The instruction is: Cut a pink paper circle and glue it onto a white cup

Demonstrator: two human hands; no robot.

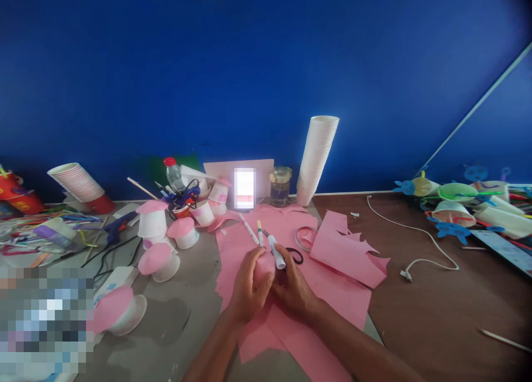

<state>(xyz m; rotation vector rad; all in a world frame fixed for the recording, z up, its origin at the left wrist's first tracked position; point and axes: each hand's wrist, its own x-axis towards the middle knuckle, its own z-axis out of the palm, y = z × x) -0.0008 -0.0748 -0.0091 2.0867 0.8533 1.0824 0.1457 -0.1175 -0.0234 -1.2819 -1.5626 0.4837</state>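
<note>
Rounded pink paper (264,266) sits in the grasp of my left hand (250,285), its fingers curled along the left side. Close against it, my right hand (297,290) is closed around a thick white marker (277,253), whose far end points away from me. The tips of some right fingers are hidden. Just beyond my hands lie a slim white pen (248,229) and a marker with a yellow-green end (260,232). Scissors with black handles (295,255) rest beside my right hand. Large pink paper sheets (341,299) spread beneath everything.
White cups topped with pink paper discs (155,258) line the left. A tall, leaning stack of white cups (318,160) stands behind, beside a glass jar (281,187) and a lit screen (245,188). A white cable (432,235) and blue paper-decorated cups (453,214) are at right.
</note>
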